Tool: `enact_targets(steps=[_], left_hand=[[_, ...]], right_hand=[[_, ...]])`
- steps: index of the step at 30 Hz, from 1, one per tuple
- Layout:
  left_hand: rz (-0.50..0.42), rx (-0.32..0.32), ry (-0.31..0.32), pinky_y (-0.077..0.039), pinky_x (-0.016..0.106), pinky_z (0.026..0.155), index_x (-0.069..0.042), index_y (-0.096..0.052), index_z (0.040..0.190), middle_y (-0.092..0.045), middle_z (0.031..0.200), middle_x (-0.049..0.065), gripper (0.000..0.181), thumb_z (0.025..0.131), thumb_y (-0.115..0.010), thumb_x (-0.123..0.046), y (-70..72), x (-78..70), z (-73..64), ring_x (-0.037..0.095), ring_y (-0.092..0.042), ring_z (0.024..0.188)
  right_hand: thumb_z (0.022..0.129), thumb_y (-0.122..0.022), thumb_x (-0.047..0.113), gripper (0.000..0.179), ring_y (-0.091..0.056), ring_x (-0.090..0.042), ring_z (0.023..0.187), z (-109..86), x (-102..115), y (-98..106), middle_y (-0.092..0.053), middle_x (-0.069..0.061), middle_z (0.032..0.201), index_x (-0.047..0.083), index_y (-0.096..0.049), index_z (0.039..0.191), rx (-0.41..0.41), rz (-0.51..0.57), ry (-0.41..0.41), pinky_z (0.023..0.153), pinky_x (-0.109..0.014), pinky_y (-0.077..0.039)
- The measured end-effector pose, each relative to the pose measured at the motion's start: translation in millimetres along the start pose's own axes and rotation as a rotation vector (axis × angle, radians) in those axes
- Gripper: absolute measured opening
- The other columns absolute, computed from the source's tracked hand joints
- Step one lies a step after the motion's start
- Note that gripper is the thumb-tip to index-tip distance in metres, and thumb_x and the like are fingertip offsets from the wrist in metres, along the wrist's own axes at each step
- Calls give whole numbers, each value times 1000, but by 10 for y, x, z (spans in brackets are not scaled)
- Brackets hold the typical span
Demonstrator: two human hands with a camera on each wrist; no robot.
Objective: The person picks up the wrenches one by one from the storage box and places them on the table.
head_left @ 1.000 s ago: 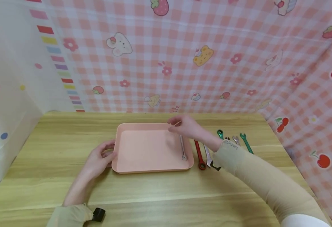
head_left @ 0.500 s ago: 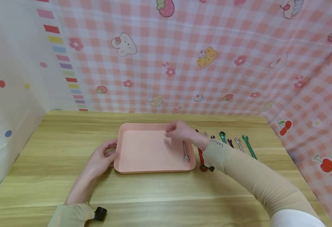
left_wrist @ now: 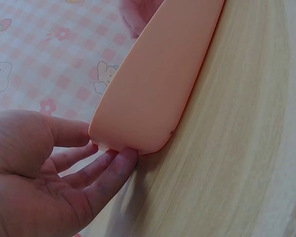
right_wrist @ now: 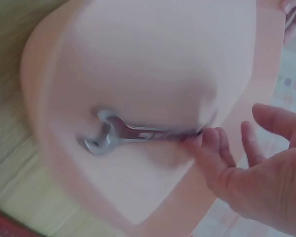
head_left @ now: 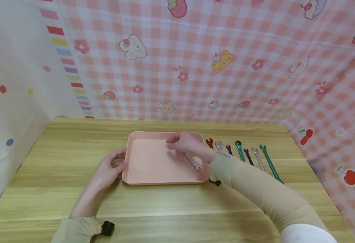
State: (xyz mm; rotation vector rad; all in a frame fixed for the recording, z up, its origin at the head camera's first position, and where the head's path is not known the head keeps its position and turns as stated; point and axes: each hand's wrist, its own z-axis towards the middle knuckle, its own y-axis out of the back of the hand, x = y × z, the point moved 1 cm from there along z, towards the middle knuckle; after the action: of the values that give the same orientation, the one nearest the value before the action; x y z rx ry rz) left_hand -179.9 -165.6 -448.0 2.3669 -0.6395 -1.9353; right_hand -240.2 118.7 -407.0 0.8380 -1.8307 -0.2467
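Observation:
A pink tray (head_left: 159,160) lies on the table. My left hand (head_left: 110,169) rests against its left end, thumb and fingertips touching the outer wall in the left wrist view. Over the right half of the tray is my right hand (head_left: 185,144). A silver wrench (head_left: 195,164) slants inside the tray, its open jaw toward the near right corner. In the right wrist view the far end of this wrench meets the lower fingers (right_wrist: 212,165) of my right hand, while its upper digits stand apart, off the wrench. That far end is partly hidden.
Right of the tray lie several wrenches, among them a red wrench (head_left: 209,142), a silver wrench (head_left: 257,158), a purple wrench (head_left: 248,156) and a green wrench (head_left: 269,162). The right sleeve (head_left: 256,192) covers parts of some. A checked curtain (head_left: 153,67) hangs behind the table.
My right hand has moved left over the tray. The silver wrench has swung from nearly upright in the head view to a slant, its far end shifting left. My left hand stays at the tray's end.

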Motion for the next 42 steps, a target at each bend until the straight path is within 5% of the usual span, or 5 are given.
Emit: enact_targets(steps=[7,15,22,34,42], left_hand=[[3,3,4,-61,24,80,4,-33,160,-43,159,32,56,108,-52,-3,-11,-8,-6,41,-59,136],[-2,1,22,-61,24,80,2,-34,160,-43,159,31,55,108,-52,-5,3,-6,-12,34,-61,133],[5,0,19,-61,25,80,2,-34,160,-43,159,31,55,109,-52,-6,9,-15,-19,34,-62,131],[5,1,28,-61,26,83,1,-33,161,-43,159,31,56,109,-51,-6,4,-27,-22,34,-62,131],[18,1,22,-61,25,83,1,-35,161,-44,159,31,55,109,-52,-6,2,-38,-28,37,-61,133]], right_hand=[[89,-72,-7,40,-60,-17,105,49,21,-95,-69,-14,125,1,-68,128,26,-16,113,90,-24,-53],[88,-72,-7,37,-59,-18,106,115,1,-119,-71,-10,124,3,-70,123,-1,-85,127,94,-27,-53],[84,-69,-12,33,-56,-18,94,172,75,-212,-69,-9,108,4,-72,113,-42,-224,168,79,-22,-49],[86,-70,-9,26,-54,-16,90,267,196,-264,-72,-12,109,1,-72,110,37,-264,260,77,-21,-46],[84,-74,-9,29,-55,-12,88,326,185,-291,-71,-10,103,2,-73,111,27,-217,242,76,-18,-47]])
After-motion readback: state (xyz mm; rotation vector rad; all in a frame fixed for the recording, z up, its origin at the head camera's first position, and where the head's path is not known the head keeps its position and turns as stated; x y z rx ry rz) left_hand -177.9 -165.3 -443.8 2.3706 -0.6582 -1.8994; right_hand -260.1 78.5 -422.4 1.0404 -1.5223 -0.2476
